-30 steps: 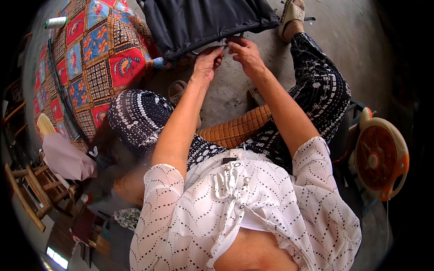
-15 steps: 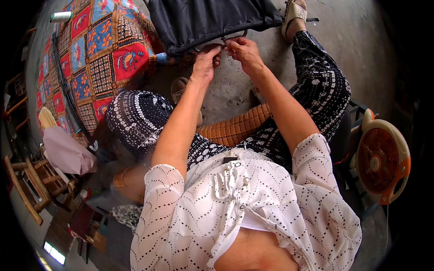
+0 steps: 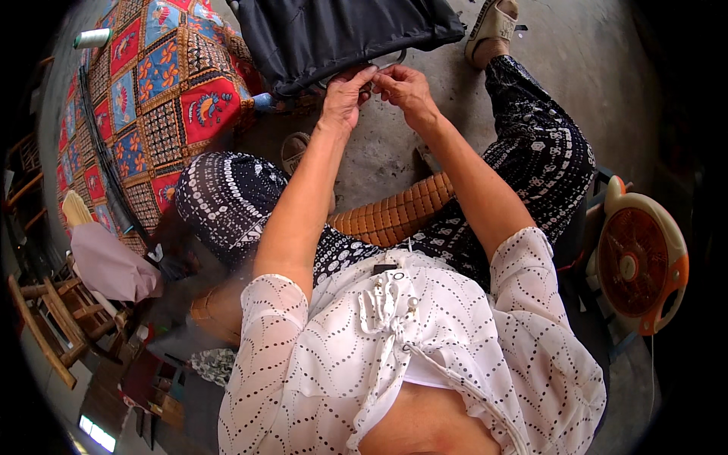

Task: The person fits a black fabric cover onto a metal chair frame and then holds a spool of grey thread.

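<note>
While both forearms are reaching up the middle of the frame, the left hand [image 3: 345, 98] and the right hand [image 3: 409, 92] are nearly meeting at top centre, just below the hem of a black fabric panel [image 3: 353, 38]. That panel is filling the top centre, its near edge bunching into a thick, gathered fold, and a thin curved loop [image 3: 403, 55] is showing beneath the fold, behind the fingers. Each grip is narrowing to a pinch, thumb against forefinger; whether anything fine is lying between the fingertips, I cannot tell.

Judging by this posture, the step in hand is likely being some close fingertip work at the loop and hem, and the next move is probably calling for small, steady finger motions with the fabric staying slack.

As for writing, the beige sandal [image 3: 497, 24] at upper right is carrying dark marks on its strap, too small for reading. The orange-and-cream box fan [image 3: 635, 262] at right is showing a pale hub, with no lettering coming clear. At upper left, the thread spool [image 3: 92, 39] is lying by the patchwork-print cloth [image 3: 163, 106], displaying no legible label.
</note>
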The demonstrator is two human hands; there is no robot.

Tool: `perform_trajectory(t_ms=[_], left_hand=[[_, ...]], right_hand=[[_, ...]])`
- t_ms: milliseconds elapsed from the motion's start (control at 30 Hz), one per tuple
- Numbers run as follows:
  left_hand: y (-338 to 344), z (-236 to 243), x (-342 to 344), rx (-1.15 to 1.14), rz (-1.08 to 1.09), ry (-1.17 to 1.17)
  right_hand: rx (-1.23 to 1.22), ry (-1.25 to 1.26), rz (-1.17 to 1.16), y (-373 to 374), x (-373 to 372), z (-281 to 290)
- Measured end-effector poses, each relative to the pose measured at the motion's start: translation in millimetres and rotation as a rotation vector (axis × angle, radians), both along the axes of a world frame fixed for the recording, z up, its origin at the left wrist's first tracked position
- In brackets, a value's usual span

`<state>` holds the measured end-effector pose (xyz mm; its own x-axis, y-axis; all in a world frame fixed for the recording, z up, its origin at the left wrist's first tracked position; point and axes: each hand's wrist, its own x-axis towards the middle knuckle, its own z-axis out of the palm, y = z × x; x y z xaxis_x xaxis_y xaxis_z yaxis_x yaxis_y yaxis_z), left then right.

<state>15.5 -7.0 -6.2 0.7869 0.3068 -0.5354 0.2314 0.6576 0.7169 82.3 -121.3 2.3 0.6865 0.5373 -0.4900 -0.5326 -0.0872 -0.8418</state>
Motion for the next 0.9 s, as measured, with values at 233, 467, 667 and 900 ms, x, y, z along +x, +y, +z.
perform_trajectory(t_ms=[233, 467, 667, 900], left_hand=[[-2, -3, 4, -0.061, 0.076, 0.004], [-13, -1, -1, 0.132, 0.028, 0.022], [-21, 6, -8, 0.076, -0.048, -0.026], [-8, -21, -21, 0.15, 0.185, 0.249]], right_hand=[[-0.177, -0.01, 0.05, -11, 1, -2], [-0.146, -0.081, -0.159, -20, 9, 10], [0.023, -0.097, -0.001, -11, 6, 23], [-0.014, -0.073, -0.111, -4, 10, 9]])
